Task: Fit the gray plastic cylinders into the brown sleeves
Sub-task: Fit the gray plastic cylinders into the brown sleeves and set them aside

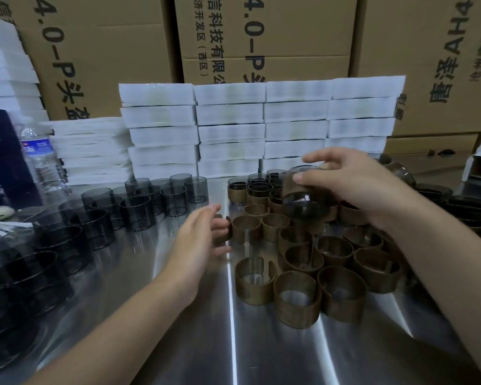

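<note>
Sleeving work at a steel table (261, 357): gray cylinders (135, 212) massed left, brown sleeves (296, 309) clustered right.
Right hand (356, 187) curled round a tilted cylinder (303, 201) above the sleeves; left hand (197, 240) flat, fingers straight, just beside one sleeve.

Head camera looks forward and down, close over the metal table (178, 343).

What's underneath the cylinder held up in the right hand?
Empty brown sleeves standing on the steel table, just below the cylinder gripped by the right hand. The hand and cylinder cover the sleeves farther back, so whether those are filled is unclear.
</note>
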Tool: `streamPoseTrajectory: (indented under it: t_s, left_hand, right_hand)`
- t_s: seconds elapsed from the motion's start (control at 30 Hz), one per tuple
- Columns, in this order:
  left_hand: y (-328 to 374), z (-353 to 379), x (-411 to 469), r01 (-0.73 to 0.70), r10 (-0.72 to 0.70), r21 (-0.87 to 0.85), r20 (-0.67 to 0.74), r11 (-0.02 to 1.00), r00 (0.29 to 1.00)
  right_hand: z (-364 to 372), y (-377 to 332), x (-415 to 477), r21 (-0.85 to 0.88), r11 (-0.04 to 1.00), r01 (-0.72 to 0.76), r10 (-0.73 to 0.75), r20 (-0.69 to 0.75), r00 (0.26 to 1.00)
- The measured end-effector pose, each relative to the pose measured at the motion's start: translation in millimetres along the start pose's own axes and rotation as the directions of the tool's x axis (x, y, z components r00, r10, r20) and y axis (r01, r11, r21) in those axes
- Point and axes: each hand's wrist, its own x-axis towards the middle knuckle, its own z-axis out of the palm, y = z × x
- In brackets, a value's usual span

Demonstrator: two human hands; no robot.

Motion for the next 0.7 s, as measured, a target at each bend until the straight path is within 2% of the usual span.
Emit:
streamPoseTrajectory:
  t_s: [0.07,0.1,0.17,0.23,0.3,0.43,0.7]
  left_hand:
    - [-3.9,-0.5,2.7,0.015,-0.014,0.031,-0.042,0.999,0.999]
    - [-5.5,-0.5,3.9,0.020,-0.018,0.041,-0.056,0.999,0.998]
    - [-7.0,-1.2,5.6,0.024,-0.019,0.063,-0.080,0.998,0.997]
    - [-7.0,-2.9,7.6,0.014,-0.007,0.073,-0.103,0.997,0.995]
    - [-6.7,-4.7,9.3,0.004,0.005,0.069,-0.123,0.998,0.992]
    - [-5.8,-6.8,10.5,-0.005,0.014,0.072,-0.134,0.997,0.991]
    - [-7.6,-7.5,10.4,0.001,0.012,0.109,-0.114,0.994,0.993]
  right_hand:
    - [-18.0,6.7,6.5,-0.267,0.963,-0.027,-0.014,-0.150,0.989]
    - [-24.4,10.1,9.2,-0.384,0.921,-0.059,-0.010,-0.174,0.985]
    - [-30.8,17.1,13.5,-0.560,0.820,-0.115,0.027,-0.163,0.986]
    - [-31.1,23.6,16.7,-0.657,0.740,-0.143,0.066,-0.141,0.988]
    - [-28.4,28.9,19.4,-0.702,0.697,-0.144,0.074,-0.129,0.989]
    - [-23.7,39.2,23.6,-0.726,0.674,-0.136,0.070,-0.120,0.990]
    - [-17.7,52.4,26.6,-0.720,0.686,-0.106,0.050,-0.098,0.994]
